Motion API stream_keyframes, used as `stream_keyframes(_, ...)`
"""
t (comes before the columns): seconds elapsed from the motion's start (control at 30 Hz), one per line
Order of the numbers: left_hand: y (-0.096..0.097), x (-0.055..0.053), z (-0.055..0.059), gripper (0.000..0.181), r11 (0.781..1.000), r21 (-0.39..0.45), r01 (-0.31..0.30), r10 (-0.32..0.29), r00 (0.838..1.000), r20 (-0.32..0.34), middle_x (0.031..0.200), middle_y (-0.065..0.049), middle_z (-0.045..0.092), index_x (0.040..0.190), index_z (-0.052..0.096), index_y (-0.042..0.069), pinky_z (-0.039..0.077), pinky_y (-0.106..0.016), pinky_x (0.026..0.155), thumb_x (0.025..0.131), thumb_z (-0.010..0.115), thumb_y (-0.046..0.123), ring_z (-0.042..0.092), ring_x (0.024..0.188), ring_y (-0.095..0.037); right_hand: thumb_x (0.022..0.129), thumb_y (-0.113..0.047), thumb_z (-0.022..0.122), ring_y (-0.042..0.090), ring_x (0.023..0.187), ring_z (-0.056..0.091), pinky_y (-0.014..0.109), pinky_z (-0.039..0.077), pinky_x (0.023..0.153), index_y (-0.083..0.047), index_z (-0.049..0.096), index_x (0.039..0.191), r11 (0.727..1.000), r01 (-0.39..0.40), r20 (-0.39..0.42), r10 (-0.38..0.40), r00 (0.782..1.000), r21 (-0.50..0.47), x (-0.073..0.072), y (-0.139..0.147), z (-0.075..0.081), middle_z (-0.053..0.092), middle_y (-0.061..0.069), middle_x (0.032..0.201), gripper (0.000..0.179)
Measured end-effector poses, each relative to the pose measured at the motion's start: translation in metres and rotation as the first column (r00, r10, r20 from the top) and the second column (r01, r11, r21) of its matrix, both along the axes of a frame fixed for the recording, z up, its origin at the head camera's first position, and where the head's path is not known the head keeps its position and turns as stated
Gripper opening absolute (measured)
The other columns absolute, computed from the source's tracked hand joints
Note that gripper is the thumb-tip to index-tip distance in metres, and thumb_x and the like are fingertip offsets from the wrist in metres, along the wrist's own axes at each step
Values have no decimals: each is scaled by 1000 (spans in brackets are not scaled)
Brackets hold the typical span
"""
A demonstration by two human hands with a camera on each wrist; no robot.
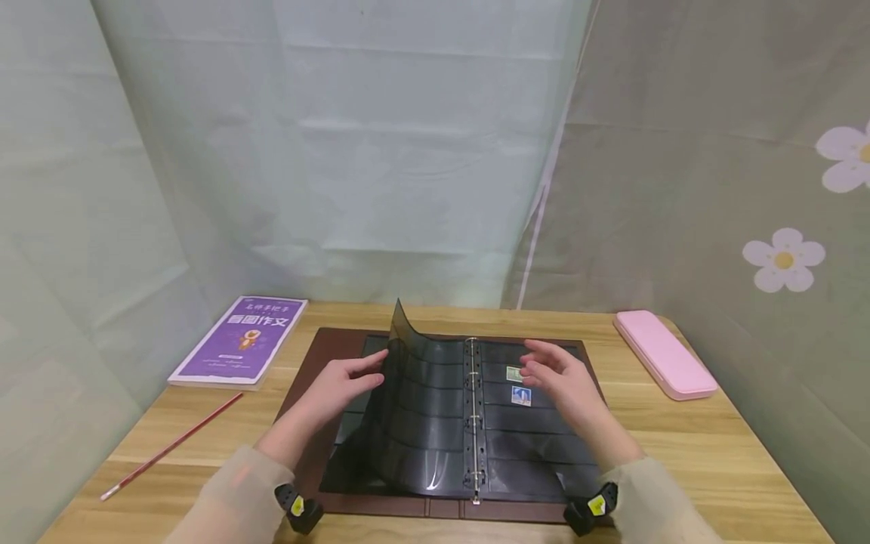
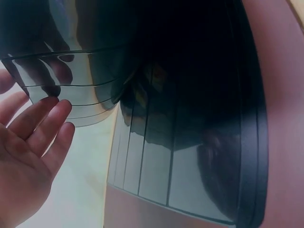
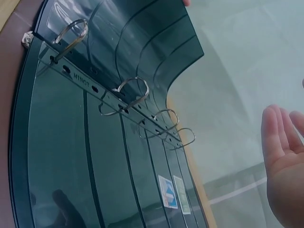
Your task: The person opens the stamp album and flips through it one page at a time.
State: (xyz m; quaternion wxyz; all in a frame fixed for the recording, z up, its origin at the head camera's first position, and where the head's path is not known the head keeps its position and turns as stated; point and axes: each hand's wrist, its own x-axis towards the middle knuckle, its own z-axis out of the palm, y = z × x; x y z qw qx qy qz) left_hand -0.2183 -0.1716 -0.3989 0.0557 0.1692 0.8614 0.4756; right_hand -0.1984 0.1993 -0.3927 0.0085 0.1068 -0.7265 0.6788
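A ring-bound stamp album with a brown cover [image 1: 329, 344] lies spread on the table. One black pocket page [image 1: 424, 412] stands partly lifted on the left, its outer edge curving up. My left hand [image 1: 340, 385] is at that edge; in the left wrist view its extended fingers [image 2: 50, 126] touch the dark sheet. Over the right-hand page [image 1: 523, 446] hovers my right hand [image 1: 564, 381], fingers loosely bent and nothing held. Near its fingertips, a green stamp [image 1: 513, 374] and a blue stamp [image 1: 521, 396] sit in the pockets. Metal rings [image 3: 134, 90] run along the spine.
At the back left of the wooden table [image 1: 183, 423] lies a purple book [image 1: 238, 340]. A red pencil [image 1: 173, 446] is in front of it. A pink case [image 1: 662, 355] rests at the right edge. Pale cloth [image 1: 421, 151] hangs behind the table.
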Motion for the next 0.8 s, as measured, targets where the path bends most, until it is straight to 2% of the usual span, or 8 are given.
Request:
stream_keyframes(0.1, -4, 0, -4, 51, 1000, 5, -6, 6, 1000, 0, 138, -11, 48, 138, 49, 14, 35, -55, 98, 92, 59, 34, 42, 127, -35, 94, -14, 58, 22, 95, 62, 30, 51, 81, 6, 43, 134, 1000, 7, -6, -7, 1000, -9, 0, 4, -2, 57, 11, 107, 47)
stream_keyframes(0.27, -12, -1, -10, 52, 1000, 8, -26, 26, 1000, -16, 136, -13, 49, 138, 49, 10, 37, -52, 98, 92, 60, 32, 44, 125, -34, 94, -7, 56, 16, 88, 63, 26, 52, 78, 11, 42, 131, 999, 15, -31, -16, 999, -29, 1, 11, -6, 59, 7, 102, 44)
stream_keyframes(0.4, -17, -1, -13, 52, 999, -5, -53, 53, 998, -31, 135, -16, 50, 137, 48, 6, 40, -50, 96, 92, 59, 30, 46, 123, -35, 94, -6, 55, 19, 88, 63, 26, 52, 77, 12, 42, 131, 999, 31, -30, -31, 999, -12, 3, 17, -9, 58, 16, 104, 43)
stream_keyframes(0.5, -20, 0, -15, 51, 997, -10, -71, 71, 997, -32, 134, -18, 50, 137, 48, 4, 42, -48, 94, 93, 59, 28, 48, 122, -35, 94, -8, 56, 22, 90, 62, 25, 51, 78, 10, 42, 131, 999, 43, -11, -43, 999, 15, 4, 21, -12, 57, 18, 106, 44)
stream_keyframes(0.63, -23, 1, -15, 50, 997, -13, -70, 69, 997, -44, 132, -21, 51, 136, 48, 1, 43, -48, 93, 93, 59, 24, 52, 117, -35, 94, -10, 56, 19, 91, 62, 25, 51, 79, 9, 42, 132, 998, 51, 6, -51, 999, 47, 5, 26, -16, 57, 12, 105, 44)
stream_keyframes(0.8, -28, 3, -15, 49, 996, -39, -81, 78, 995, -67, 129, -22, 53, 134, 49, -1, 44, -47, 92, 93, 59, 23, 53, 116, -35, 95, -8, 54, 16, 89, 62, 26, 51, 78, 12, 40, 131, 998, 49, 4, -49, 999, 32, 7, 32, -19, 57, 9, 102, 44)
